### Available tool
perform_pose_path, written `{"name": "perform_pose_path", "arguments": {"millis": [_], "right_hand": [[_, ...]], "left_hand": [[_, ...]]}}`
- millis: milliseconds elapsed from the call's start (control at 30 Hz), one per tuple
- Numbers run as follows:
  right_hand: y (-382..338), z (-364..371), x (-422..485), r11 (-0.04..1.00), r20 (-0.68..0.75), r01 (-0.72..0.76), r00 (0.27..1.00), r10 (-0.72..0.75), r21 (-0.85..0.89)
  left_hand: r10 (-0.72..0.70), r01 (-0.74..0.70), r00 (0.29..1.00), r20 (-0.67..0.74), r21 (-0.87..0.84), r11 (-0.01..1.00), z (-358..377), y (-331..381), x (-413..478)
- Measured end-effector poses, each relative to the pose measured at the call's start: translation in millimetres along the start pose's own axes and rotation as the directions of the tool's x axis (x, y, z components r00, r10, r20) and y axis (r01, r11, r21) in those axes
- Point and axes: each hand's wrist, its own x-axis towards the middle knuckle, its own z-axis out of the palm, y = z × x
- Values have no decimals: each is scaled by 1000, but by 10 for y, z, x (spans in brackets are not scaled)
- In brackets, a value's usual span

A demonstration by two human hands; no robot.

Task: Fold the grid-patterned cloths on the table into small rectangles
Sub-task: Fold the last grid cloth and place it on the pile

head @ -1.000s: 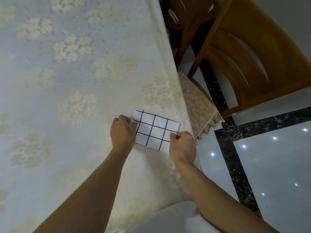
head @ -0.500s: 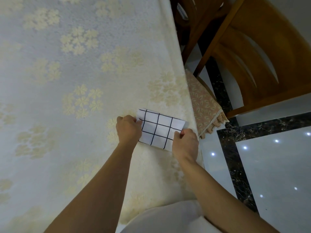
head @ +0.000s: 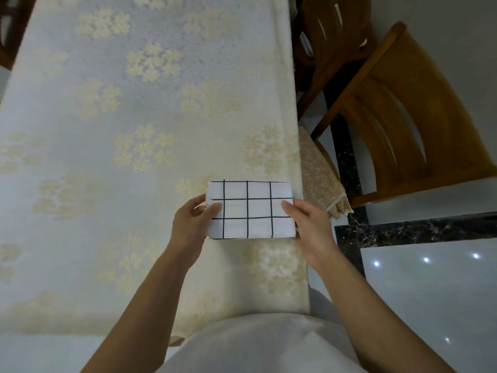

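Observation:
A white cloth with a black grid (head: 250, 208) is folded into a small rectangle near the table's right edge. My left hand (head: 192, 224) pinches its left side, thumb on top and fingers behind. My right hand (head: 309, 227) grips its right side the same way, thumb lying on the top face. The cloth is held flat between both hands, slightly above or on the tablecloth; I cannot tell which. No other grid cloth shows.
The table (head: 107, 130) wears a pale cream tablecloth with flower clusters. A wooden chair (head: 398, 117) with a patterned cushion (head: 320, 170) stands right of the table, another chair (head: 322, 36) behind it. Glossy tiled floor (head: 430, 292) lies at the right.
The cloth has been turned from a tilted position to square in front of me. Both hands now show thumbs on top at its sides, and the view has shifted left.

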Motion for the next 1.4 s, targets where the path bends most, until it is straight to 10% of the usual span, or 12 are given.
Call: {"name": "perform_pose_path", "arguments": {"millis": [267, 733, 1067, 1400], "right_hand": [[-79, -11, -79, 975, 180, 176, 972, -151, -133], [-194, -236, -361, 838, 195, 340, 940, -282, -426], [-170, -335, -297, 687, 394, 553, 829, -397, -471], [-13, -651, -353, 487, 733, 722, 645, -217, -492]], "left_hand": [[46, -38, 992, 114, -71, 997, -33, -125, -507], [337, -258, 914, -224, 319, 912, 345, -460, -782], [431, -204, 770, -470, 458, 865, 684, -682, -1161], [311, -78, 522, -794, 318, 945, 1236, -1309, -1852]]}}
